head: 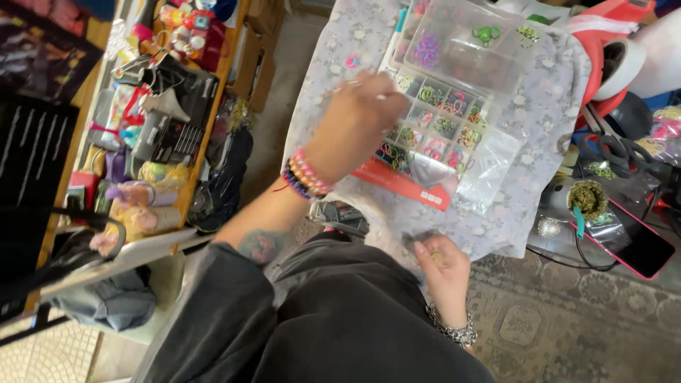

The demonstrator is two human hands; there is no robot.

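Clear plastic bead organizer lies under the left hand, fingers pinched on a thin white stick.

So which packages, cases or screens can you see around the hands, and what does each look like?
Clear plastic organiser box: before the left hand, lid open, compartments of coloured loops.
Red flat package: under the box, rectangular.
Clear plastic bag: right of the box, see-through.
Phone: far right, pink case, dark screen.
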